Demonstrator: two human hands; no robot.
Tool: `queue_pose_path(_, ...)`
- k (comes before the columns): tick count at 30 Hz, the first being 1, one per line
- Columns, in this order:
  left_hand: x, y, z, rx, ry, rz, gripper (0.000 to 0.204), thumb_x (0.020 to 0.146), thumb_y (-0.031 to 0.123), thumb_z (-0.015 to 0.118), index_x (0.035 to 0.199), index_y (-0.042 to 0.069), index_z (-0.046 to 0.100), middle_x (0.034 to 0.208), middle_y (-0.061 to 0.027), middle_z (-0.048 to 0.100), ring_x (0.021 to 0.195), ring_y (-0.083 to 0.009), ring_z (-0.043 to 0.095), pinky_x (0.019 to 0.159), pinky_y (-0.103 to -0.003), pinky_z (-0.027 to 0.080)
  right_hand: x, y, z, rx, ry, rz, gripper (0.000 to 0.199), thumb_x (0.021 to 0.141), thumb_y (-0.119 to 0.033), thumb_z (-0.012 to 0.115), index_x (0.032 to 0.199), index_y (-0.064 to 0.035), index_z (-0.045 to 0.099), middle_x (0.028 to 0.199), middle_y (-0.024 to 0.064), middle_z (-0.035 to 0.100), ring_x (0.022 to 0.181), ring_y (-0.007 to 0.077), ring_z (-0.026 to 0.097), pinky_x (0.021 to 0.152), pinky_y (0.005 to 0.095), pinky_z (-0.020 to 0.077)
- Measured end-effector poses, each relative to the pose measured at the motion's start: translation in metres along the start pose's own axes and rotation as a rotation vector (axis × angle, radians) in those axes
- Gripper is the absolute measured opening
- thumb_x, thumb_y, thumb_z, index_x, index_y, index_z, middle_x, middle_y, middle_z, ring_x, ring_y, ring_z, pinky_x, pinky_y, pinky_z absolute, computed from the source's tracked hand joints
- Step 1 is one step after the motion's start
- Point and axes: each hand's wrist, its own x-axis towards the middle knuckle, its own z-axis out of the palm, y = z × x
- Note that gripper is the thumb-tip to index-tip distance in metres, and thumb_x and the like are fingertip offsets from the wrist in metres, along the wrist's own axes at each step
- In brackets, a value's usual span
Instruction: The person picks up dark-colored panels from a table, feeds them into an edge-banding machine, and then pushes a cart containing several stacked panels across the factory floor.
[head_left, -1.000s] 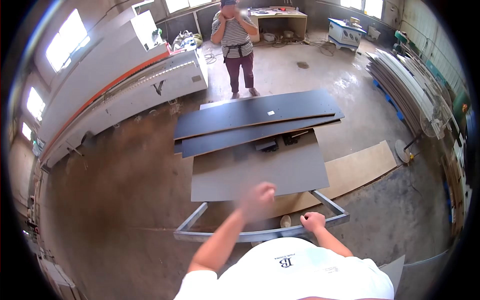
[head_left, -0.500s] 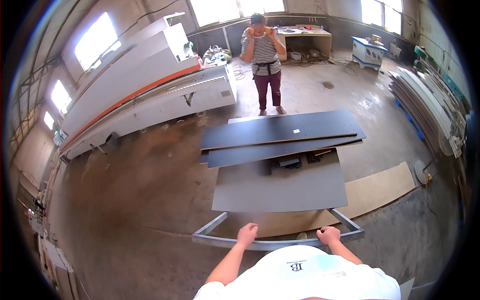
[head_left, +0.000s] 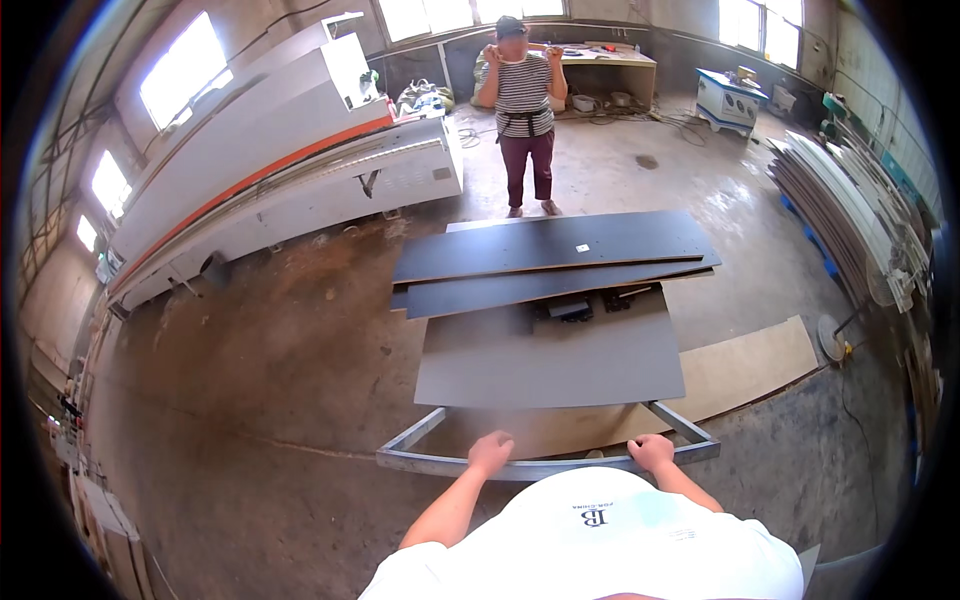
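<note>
My left hand (head_left: 490, 453) is closed on the near bar of a grey metal frame (head_left: 420, 462). To its right, my right hand (head_left: 652, 451) is closed on the same bar. The palms and some fingers are hidden. Just beyond the bar, a grey panel (head_left: 550, 365) rests on the frame's side rails. Dark long boards (head_left: 550, 243) lie stacked across the panel's far part, overlapping at a slight angle. Small black items (head_left: 570, 308) show on the panel under the edge of these boards.
Another person (head_left: 525, 110) in a striped top stands beyond the boards, both hands raised. A long white machine (head_left: 290, 200) runs along the left. A tan board (head_left: 750, 365) lies on the floor at right, near stacked panels (head_left: 850, 215). A desk (head_left: 635, 80) and a white-blue cabinet (head_left: 728, 100) stand behind.
The view has shifted slightly, with the boards and frame now a little higher and further left. Both my hands stay on the bar. The other person's raised hands have moved apart.
</note>
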Motion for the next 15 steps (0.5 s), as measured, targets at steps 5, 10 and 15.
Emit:
queue_pose_path(5, 0.038, 0.029, -0.028, -0.562, 0.113, 0.009, 0.044, 0.092, 0.017, 0.065, 0.133, 0.003, 0.060, 0.092, -0.0059, 0.069, 0.066, -0.0126, 0.058, 0.056, -0.026, 0.046, 0.001, -0.014, -0.007, 0.024, -0.033, -0.022, 0.039, 0.089, -0.046, 0.056, 0.090, -0.0147, 0.080, 0.094, 0.0120, 0.076, 0.094, 0.0345, 0.071, 0.084, 0.0461, 0.0554)
queue_pose_path(10, 0.015, 0.202, -0.122, -1.012, 0.302, 0.387, 0.054, 0.098, 0.009, 0.053, 0.151, 0.007, 0.040, 0.129, -0.0102, 0.062, 0.066, -0.0058, 0.052, 0.057, -0.022, 0.045, -0.006, -0.008, -0.009, 0.030, -0.020, -0.012, 0.037, 0.087, -0.045, 0.058, 0.089, -0.0157, 0.081, 0.092, 0.0106, 0.076, 0.091, 0.0333, 0.071, 0.082, 0.0442, 0.0566)
queue_pose_path(15, -0.013, 0.245, -0.132, -0.996, 0.147, 0.480, 0.050, 0.098, 0.007, 0.052, 0.148, 0.005, 0.045, 0.130, -0.0101, 0.064, 0.071, -0.0086, 0.057, 0.064, -0.024, 0.049, -0.007, -0.011, -0.015, 0.040, -0.016, -0.015, 0.036, 0.088, -0.045, 0.059, 0.092, -0.0173, 0.081, 0.093, 0.0099, 0.077, 0.092, 0.0321, 0.072, 0.084, 0.0430, 0.0571)
